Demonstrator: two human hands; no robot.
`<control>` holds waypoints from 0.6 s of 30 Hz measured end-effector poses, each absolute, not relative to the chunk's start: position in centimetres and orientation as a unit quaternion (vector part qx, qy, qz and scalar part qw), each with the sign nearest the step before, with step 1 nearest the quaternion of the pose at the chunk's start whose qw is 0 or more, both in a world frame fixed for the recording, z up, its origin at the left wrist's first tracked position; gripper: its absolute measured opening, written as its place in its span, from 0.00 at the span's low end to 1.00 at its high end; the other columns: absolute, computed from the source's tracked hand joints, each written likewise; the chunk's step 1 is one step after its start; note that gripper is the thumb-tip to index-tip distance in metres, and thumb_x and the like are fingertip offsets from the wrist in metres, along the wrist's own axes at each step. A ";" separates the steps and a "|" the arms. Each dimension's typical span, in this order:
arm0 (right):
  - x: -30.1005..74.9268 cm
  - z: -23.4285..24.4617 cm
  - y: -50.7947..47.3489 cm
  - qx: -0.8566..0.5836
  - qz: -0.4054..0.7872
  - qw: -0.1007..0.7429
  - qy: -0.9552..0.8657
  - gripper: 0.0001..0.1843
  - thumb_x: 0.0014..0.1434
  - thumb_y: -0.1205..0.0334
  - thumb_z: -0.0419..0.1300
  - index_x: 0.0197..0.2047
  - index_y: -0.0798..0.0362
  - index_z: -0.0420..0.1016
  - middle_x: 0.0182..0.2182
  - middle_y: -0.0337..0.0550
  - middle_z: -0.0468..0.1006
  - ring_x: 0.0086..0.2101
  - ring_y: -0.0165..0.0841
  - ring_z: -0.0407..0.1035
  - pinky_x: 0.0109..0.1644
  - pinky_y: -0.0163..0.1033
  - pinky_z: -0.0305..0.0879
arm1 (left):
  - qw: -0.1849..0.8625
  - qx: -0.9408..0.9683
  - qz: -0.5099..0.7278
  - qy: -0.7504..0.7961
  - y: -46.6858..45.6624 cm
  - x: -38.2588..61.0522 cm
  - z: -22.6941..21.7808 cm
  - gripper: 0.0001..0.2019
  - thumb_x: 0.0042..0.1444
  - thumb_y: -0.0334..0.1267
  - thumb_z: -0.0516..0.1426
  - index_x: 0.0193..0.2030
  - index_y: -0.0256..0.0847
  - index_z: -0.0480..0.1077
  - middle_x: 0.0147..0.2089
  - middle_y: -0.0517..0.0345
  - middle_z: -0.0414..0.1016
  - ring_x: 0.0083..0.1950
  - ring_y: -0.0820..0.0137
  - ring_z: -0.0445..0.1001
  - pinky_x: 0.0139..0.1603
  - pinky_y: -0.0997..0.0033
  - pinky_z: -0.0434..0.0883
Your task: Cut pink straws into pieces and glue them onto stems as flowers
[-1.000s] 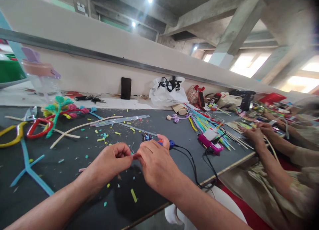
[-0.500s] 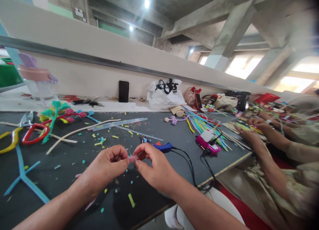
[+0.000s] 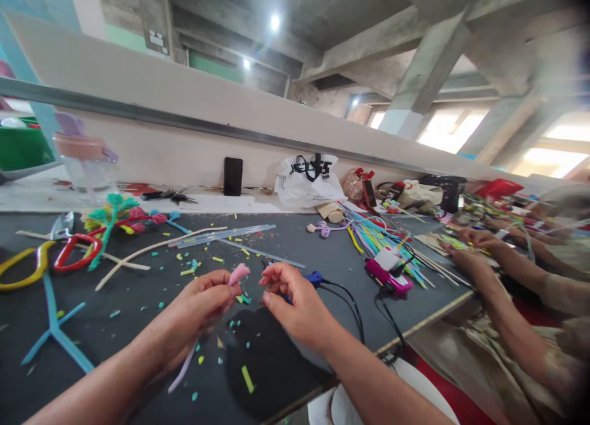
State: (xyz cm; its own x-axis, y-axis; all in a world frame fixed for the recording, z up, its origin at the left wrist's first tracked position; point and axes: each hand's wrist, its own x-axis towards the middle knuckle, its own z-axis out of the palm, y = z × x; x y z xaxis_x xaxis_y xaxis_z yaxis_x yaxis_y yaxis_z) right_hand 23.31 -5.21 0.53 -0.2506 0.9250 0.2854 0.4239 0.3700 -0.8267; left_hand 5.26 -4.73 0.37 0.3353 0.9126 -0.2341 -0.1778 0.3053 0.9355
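Protruding from the left hand (image 3: 203,302), a pink piece (image 3: 239,273) is gripped by its fingers above the bench (image 3: 138,308); the right hand's (image 3: 299,305) fingers are parted just beside it. Something white (image 3: 13,123) is seen in a green container (image 3: 25,152), near a lidded clear cup (image 3: 85,150); the white bag's (image 3: 306,182) contents are hidden.
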 end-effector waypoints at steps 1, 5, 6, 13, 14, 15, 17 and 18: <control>23.4 0.4 -5.0 -0.467 0.318 0.401 -0.721 0.15 0.49 0.73 0.53 0.42 0.53 0.63 0.37 0.42 0.71 0.33 0.27 0.67 0.37 0.35 0.65 | 0.697 0.437 0.395 0.409 -4.6 5.1 0.2 0.10 0.46 0.41 0.59 0.30 0.38 0.65 0.20 0.69 0.56 0.16 0.84 0.44 0.16 0.82 0.42; 24.0 0.0 -4.4 -0.475 0.343 0.406 -0.701 0.14 0.50 0.72 0.52 0.41 0.53 0.62 0.35 0.41 0.70 0.30 0.26 0.67 0.35 0.34 0.65 | 0.726 0.444 0.365 0.378 -4.1 4.7 -0.5 0.07 0.48 0.37 0.57 0.33 0.36 0.68 0.24 0.65 0.61 0.18 0.84 0.46 0.16 0.82 0.43; 24.1 -0.1 -4.3 -0.476 0.347 0.407 -0.698 0.14 0.50 0.72 0.52 0.41 0.53 0.62 0.35 0.41 0.70 0.31 0.26 0.67 0.35 0.34 0.65 | 0.730 0.447 0.356 0.375 -3.8 4.6 -0.6 0.07 0.48 0.37 0.57 0.33 0.35 0.68 0.25 0.63 0.63 0.18 0.84 0.47 0.16 0.82 0.44; 23.5 0.8 -4.4 -0.508 0.267 0.335 -0.747 0.09 0.51 0.72 0.51 0.37 0.54 0.66 0.29 0.38 0.71 0.27 0.26 0.65 0.32 0.32 0.62 | 0.698 0.426 0.446 0.364 -1.2 1.1 0.0 0.10 0.49 0.39 0.60 0.35 0.34 0.71 0.30 0.57 0.68 0.20 0.83 0.57 0.15 0.85 0.51; 23.0 1.1 -4.5 -0.503 0.255 0.310 -0.766 0.08 0.52 0.71 0.52 0.36 0.54 0.67 0.27 0.37 0.71 0.27 0.26 0.65 0.31 0.32 0.62 | 0.693 0.418 0.466 0.358 -0.8 0.5 0.1 0.10 0.49 0.39 0.60 0.35 0.34 0.71 0.30 0.57 0.68 0.21 0.83 0.58 0.15 0.86 0.51; 22.5 1.5 -4.5 -0.495 0.242 0.285 -0.784 0.07 0.52 0.71 0.52 0.34 0.54 0.69 0.25 0.36 0.71 0.26 0.26 0.64 0.31 0.31 0.61 | 0.689 0.411 0.483 0.350 -0.6 0.1 0.2 0.10 0.49 0.38 0.60 0.35 0.34 0.71 0.30 0.58 0.68 0.20 0.84 0.58 0.14 0.86 0.50; 21.1 2.2 -4.2 -0.483 0.205 0.237 -0.817 0.08 0.51 0.72 0.52 0.32 0.54 0.71 0.24 0.36 0.72 0.25 0.26 0.64 0.30 0.31 0.60 | 0.686 0.404 0.505 0.333 -0.3 -0.7 0.4 0.10 0.49 0.38 0.60 0.35 0.34 0.71 0.29 0.59 0.67 0.19 0.84 0.58 0.13 0.87 0.48; 20.4 2.5 -3.9 -0.480 0.186 0.217 -0.830 0.09 0.50 0.73 0.52 0.32 0.53 0.72 0.24 0.36 0.73 0.25 0.26 0.65 0.30 0.30 0.59 | 0.686 0.404 0.511 0.324 -0.3 -0.9 0.5 0.10 0.49 0.38 0.60 0.35 0.34 0.71 0.29 0.60 0.66 0.19 0.85 0.57 0.13 0.87 0.47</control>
